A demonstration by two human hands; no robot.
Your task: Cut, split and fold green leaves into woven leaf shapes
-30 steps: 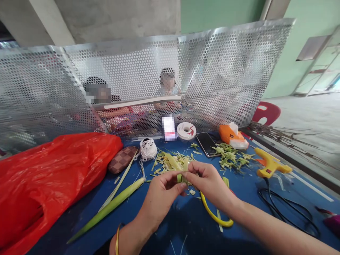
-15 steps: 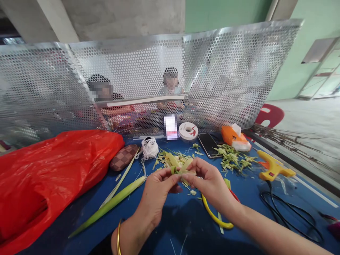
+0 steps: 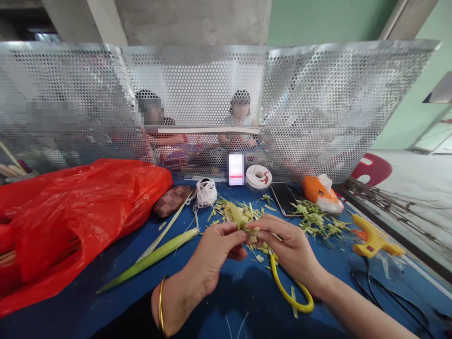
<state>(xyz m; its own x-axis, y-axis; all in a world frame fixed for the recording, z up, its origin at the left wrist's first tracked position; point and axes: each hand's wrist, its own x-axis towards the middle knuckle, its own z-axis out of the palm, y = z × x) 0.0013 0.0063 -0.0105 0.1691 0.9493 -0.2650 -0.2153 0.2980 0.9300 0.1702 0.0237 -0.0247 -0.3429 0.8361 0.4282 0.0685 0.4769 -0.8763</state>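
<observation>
My left hand [image 3: 224, 244] is closed in a pinch on a small piece of folded green leaf strip [image 3: 242, 223], in front of me over the blue table. My right hand [image 3: 284, 240] pinches the other side of the same piece, its fingertips close to the left ones. Part of the piece is hidden by my fingers. Under and beside my right hand lies a pair of scissors with yellow handles [image 3: 307, 308]. Pale leaf scraps [image 3: 226, 209] are heaped just behind my hands. A long green leaf blade [image 3: 151, 261] lies left of my left hand.
A red plastic bag [image 3: 88, 202], a checkered pouch [image 3: 173, 201] and white string [image 3: 206, 192] stand left. Behind are a lit phone [image 3: 236, 169], a ribbon spool [image 3: 259, 177] and a perforated metal screen [image 3: 197, 84]. A dark phone [image 3: 283, 198], tissues [image 3: 321, 194] and a yellow glue gun [image 3: 376, 238] are right.
The view has shifted, so the table things appear farther right. Both hands still pinch the leaf piece, which has turned; its pale strip no longer sticks up between my fingers.
</observation>
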